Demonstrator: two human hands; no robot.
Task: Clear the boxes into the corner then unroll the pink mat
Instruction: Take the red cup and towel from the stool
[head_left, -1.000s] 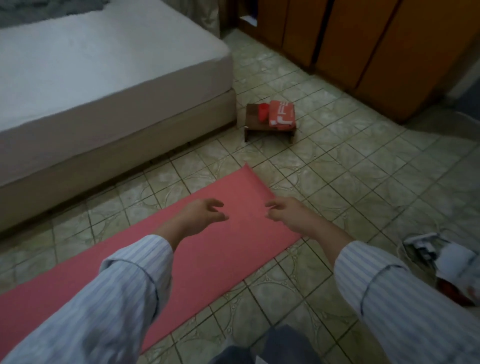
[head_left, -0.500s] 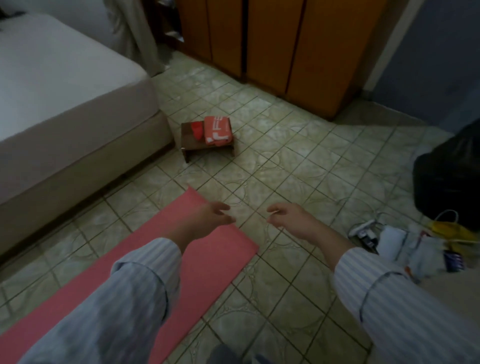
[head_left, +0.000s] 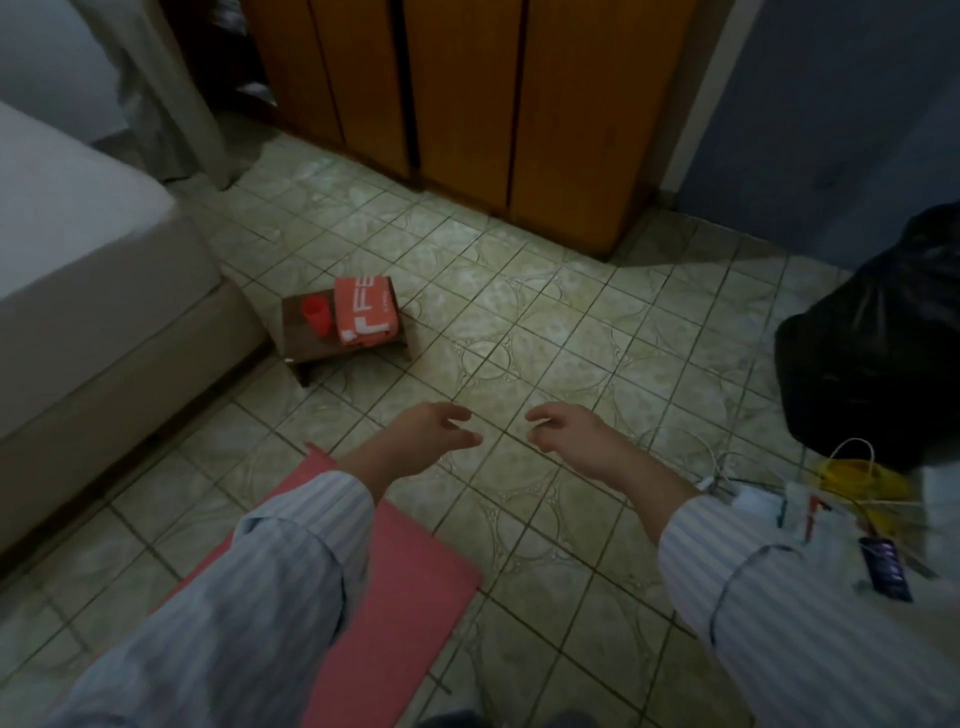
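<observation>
Your pink mat (head_left: 410, 587) lies flat on the tiled floor (head_left: 545, 332), a plain salmon-pink sheet with a straight end edge and squared corners; your left sleeve (head_left: 249, 613) covers much of it. It runs from the bottom of the view up toward the middle, parallel to the bed (head_left: 88, 280) on your left.

Your left hand (head_left: 423, 439) hangs above the floor tiles just past the mat's far corner, fingers loosely curled and gripping nothing. Your right hand (head_left: 569, 436) is level with it, off to the right of the mat and apart from it, fingers also loosely curled and empty. Neither hand touches the mat.

Beyond your hands a small brown stool (head_left: 343, 338) stands beside the bed, carrying a red cup (head_left: 317, 314) and a folded orange cloth (head_left: 366, 312). A black bag (head_left: 878, 338) sits at right.
</observation>
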